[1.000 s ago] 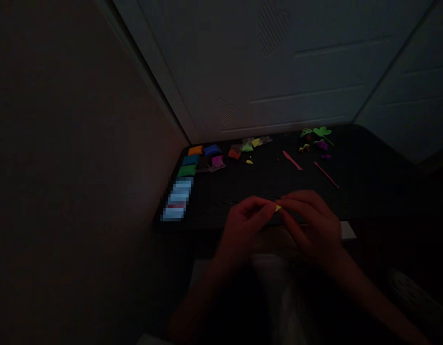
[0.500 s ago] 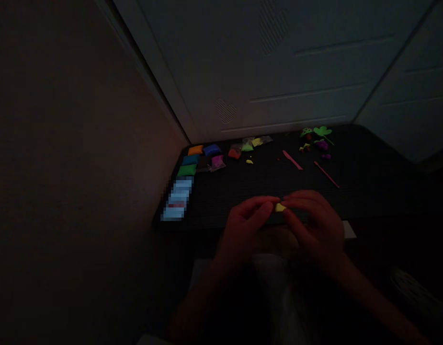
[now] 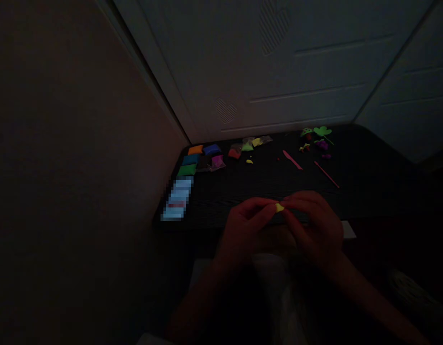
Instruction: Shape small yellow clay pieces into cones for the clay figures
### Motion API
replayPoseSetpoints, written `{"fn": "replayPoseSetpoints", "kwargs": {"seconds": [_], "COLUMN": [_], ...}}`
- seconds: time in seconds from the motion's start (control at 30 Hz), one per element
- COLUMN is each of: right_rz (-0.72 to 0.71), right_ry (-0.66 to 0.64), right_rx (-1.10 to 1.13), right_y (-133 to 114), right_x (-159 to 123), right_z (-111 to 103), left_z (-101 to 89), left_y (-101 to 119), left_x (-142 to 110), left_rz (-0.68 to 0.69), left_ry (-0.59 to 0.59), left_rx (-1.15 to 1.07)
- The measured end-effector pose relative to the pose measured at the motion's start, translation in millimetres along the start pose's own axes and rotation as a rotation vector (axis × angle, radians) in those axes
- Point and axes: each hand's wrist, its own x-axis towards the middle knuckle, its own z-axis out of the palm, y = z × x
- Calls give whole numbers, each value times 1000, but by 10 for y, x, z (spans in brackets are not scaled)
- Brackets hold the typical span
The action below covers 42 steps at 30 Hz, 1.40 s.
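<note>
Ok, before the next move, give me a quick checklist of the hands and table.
1. Yellow piece held between left hand and right hand: ok.
2. Pink knife-shaped tool on the table, apart from both hands: ok.
3. Thin pink stick also apart from them: ok.
4. Light enough for fine detail: not ok, very dark.
5. Full shape of the yellow piece: cannot tell, partly covered.

Left fingers (image 3: 265,214) and right fingers (image 3: 299,203) pinch probably yellow clay (image 3: 279,207).

On the dark table (image 3: 214,201), coloured packets (image 3: 217,163) and a yellow scrap (image 3: 249,162) lay beyond the left hand (image 3: 243,225); a pink knife (image 3: 292,160), pink stick (image 3: 326,174) and green clover shape (image 3: 322,131) lay beyond the right hand (image 3: 318,225).
</note>
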Motion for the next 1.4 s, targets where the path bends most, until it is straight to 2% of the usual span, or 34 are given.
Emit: {"fn": "replayPoseSetpoints", "kwargs": {"seconds": [0.27, 0.6, 0.83, 1.03, 1.23, 1.3, 1.4], "right_rz": [-83, -6, -73, 69, 36, 88, 238], "right_ry": [16, -23, -74, -100, -107, -103, -81], "right_rx": [-44, 37, 25, 110, 102, 145, 269], "right_y": [54, 54, 78, 30, 6, -2, -5], "right_x": [-25, -13, -23, 16, 16, 24, 43], "right_z": [-16, -31, -60, -30, -29, -29, -24], "left_z": [9, 12, -15, -22, -24, -12, 11], "left_y": [-9, 8, 10, -7, -41, -43, -38], "left_x": [-3, -9, -4, 15, 48, 57, 61], "left_rz": [1, -5, -28, -28, -27, -19, 10], "left_ry": [39, -9, -4, -23, -23, -15, -26], "left_rx": [28, -2, -18, -31, -70, -112, -194]}}
